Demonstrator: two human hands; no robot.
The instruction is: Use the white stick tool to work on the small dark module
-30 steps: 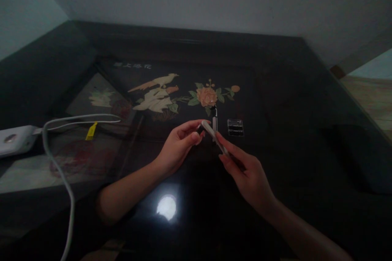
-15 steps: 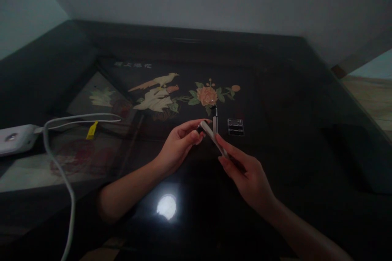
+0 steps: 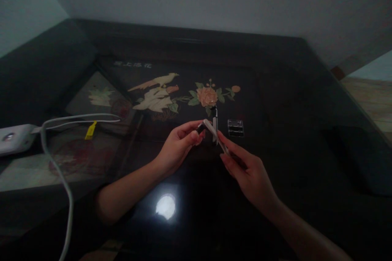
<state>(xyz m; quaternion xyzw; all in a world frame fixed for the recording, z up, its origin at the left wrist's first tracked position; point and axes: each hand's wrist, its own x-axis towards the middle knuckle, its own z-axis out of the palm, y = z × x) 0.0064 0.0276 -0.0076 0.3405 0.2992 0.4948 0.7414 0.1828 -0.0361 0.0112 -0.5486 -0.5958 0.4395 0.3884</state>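
In the middle of the head view my left hand (image 3: pixel 180 144) pinches a small dark piece (image 3: pixel 200 128) between thumb and fingers. My right hand (image 3: pixel 249 175) grips the lower end of a slim, pale, strip-like thing (image 3: pixel 214 131), which slants up to the left. Its upper end meets the dark piece at my left fingertips; whether the two are joined I cannot tell. Just behind lies a second narrow piece (image 3: pixel 214 120), pale with dark parts, partly hidden by the strip. Right of it rests a small clear case (image 3: pixel 235 128) with dark contents. The dim light hides finer detail.
The dark glossy tabletop (image 3: pixel 275 151) bears a bird and flower picture (image 3: pixel 207 96). At the left are a white device (image 3: pixel 16 138), its white cable (image 3: pixel 67 195) and a yellow tag (image 3: pixel 90 130). A dark flat object (image 3: pixel 364 163) lies at the right.
My right hand has shifted slightly right, and the pale strip's upper end has moved a little up and right. My left hand has stayed almost still.
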